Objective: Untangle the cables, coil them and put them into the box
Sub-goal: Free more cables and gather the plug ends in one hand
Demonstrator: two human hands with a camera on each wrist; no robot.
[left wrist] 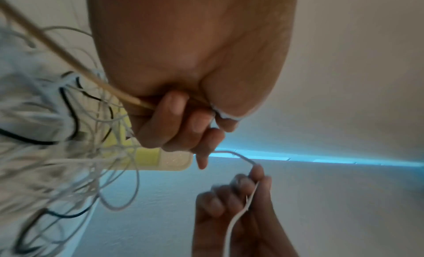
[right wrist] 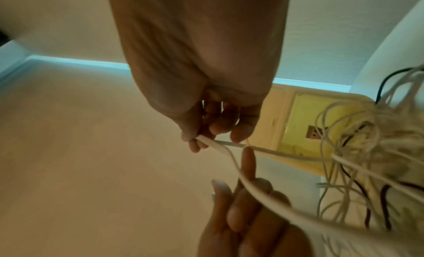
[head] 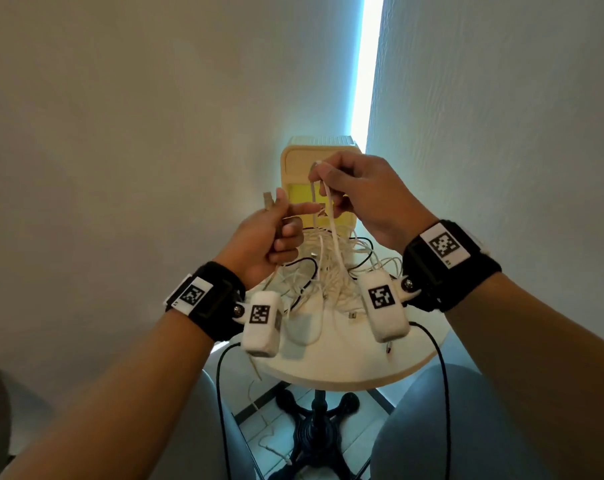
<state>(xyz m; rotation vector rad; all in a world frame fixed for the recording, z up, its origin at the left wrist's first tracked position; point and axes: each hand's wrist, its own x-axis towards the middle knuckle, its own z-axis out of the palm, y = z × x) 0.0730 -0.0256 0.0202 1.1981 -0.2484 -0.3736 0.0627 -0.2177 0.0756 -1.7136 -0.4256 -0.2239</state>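
Cables point(head: 331, 271) lie in a tangled white-and-black heap on the small round table point(head: 345, 362), directly below both raised hands at 6 o'clock. The right hand point(head: 359, 195) pinches a white cable point(head: 332, 220) near its end; its length runs straight down into the heap. The left hand point(head: 271, 237), just beside at 9 o'clock, grips a tan cable, forefinger extended toward the white one. The box point(head: 319, 161) stands beyond, at 12 o'clock.
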